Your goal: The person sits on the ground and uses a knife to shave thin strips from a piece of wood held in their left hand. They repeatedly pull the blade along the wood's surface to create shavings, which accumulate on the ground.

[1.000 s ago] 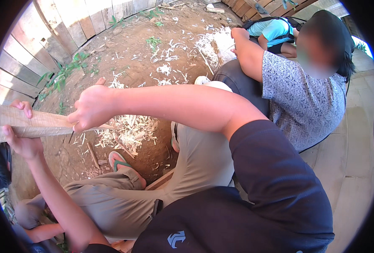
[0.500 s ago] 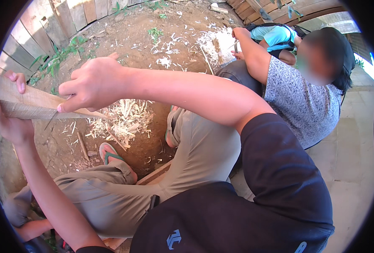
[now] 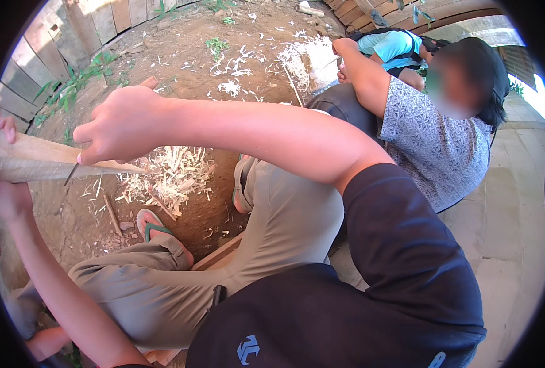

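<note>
L hand [image 3: 8, 195] gripping pale wood board [image 3: 45, 153] at far L, fingers curled over board's far edge. R hand [image 3: 122, 126] closed on thin dark knife [image 3: 71, 174] by board's tapered end (from my remote seat, I can't tell if it's touching wood). Below, I see dirt ground [image 3: 79, 214], heap of shavings [image 3: 183, 178] near board's tip, & green-strapped flip-flop [image 3: 153, 228]. Co-worker in patterned shirt [image 3: 435, 144] sits close by on R, arms fwd.

Your sleeve [image 3: 413, 239] shows black at four o'clock; pale tan wood [image 3: 39, 150], nine; a grey-and-white floral-geometric shirt [image 3: 438, 141], two.
</note>
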A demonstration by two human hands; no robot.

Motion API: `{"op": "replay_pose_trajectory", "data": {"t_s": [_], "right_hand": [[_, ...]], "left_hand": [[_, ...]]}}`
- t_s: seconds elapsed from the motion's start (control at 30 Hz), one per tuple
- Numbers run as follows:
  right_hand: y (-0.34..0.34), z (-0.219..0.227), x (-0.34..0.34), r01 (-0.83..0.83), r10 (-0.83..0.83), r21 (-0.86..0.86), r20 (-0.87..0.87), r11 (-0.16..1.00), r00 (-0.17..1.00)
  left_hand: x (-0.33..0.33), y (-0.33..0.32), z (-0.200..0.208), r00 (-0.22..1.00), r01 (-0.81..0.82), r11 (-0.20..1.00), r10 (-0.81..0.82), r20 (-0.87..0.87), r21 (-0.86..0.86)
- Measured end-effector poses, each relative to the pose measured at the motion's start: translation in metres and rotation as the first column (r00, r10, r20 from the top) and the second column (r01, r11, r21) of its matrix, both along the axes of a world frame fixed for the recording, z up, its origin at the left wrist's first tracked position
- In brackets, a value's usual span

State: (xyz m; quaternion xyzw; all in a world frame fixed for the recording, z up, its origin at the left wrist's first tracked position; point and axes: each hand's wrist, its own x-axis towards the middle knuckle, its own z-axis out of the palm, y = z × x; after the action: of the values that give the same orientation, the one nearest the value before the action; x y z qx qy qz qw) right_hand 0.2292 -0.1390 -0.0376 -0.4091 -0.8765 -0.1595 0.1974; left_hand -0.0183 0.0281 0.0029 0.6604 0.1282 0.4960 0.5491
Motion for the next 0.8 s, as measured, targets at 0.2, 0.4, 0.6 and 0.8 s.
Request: {"op": "replay_pose_trajectory", "data": {"t_s": [0.2,0.4,0.6,0.8], "right_hand": [[0.001,0.008,-0.003,0.015,0.009,0.161,-0.15,0.987,0.989],[0.001,0.004,-0.002,0.012,-0.013,0.007,0.06,1.0,0.998],[0.0,0.007,-0.003,0.023,-0.019,0.056,-0.071,0.998,0.997],[0.001,0.008,-0.008,0.049,-0.035,0.144,-0.101,0.988,0.994]], "left_hand": [[-0.04,0.041,-0.042,0.922,-0.35,0.936,0.337,-0.191,-0.04],[-0.042,0.049,-0.036,0.965,-0.262,0.956,0.254,-0.071,-0.131],[-0.034,0.031,-0.028,0.97,-0.244,0.945,0.238,-0.056,-0.218],[-0.025,0.026,-0.008,0.989,0.041,0.997,-0.031,-0.148,0.059]]}}
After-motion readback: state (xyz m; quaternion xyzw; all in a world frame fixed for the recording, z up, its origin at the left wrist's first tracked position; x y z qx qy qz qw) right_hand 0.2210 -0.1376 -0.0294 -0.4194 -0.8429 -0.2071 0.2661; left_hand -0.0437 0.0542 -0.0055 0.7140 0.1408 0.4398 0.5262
